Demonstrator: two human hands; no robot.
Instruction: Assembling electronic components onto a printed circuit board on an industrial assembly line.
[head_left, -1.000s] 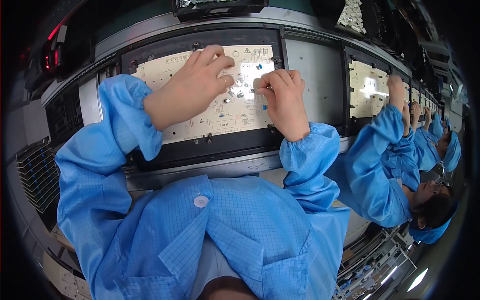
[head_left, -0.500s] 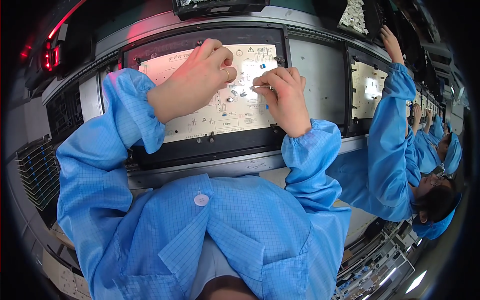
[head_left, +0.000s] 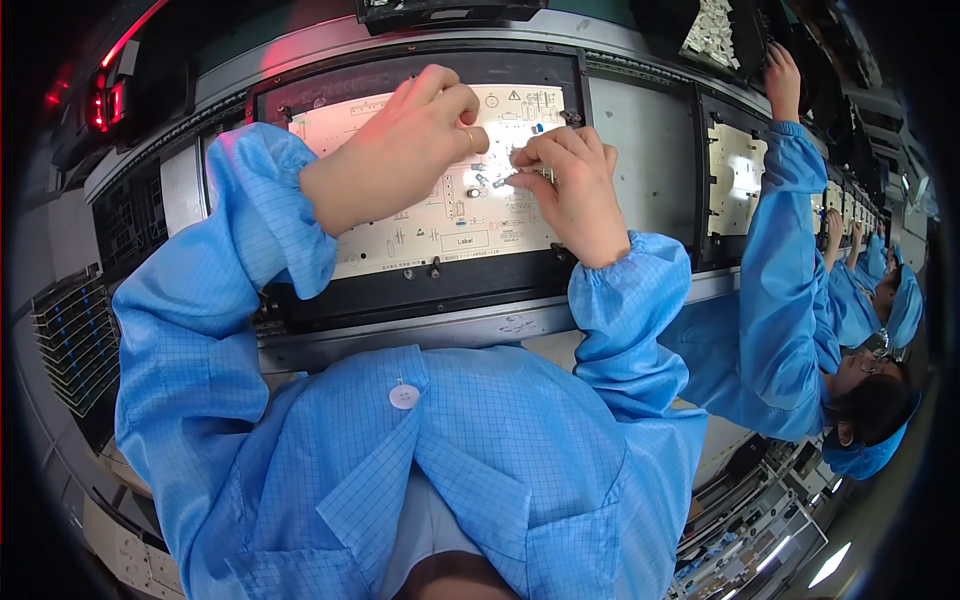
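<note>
Along a factory line (head_left: 440, 328), working over a pale circuit board (head_left: 380, 242) at far centre, apparently positioning small components (head_left: 481, 180); calls for precise alignment. Cannot tell the grip of left hand (head_left: 412, 142) or right hand (head_left: 584, 195).

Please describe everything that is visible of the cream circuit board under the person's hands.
The cream circuit board is a flat, stiff-looking rectangle with dark printed markings and a glare patch. Small parts sit on it, including a blue component near its upper right corner and a round component lower down. It lies within a black frame, with black clips at its edges. The left hand and right hand partly cover it; whether either touches it is unclear.
</note>
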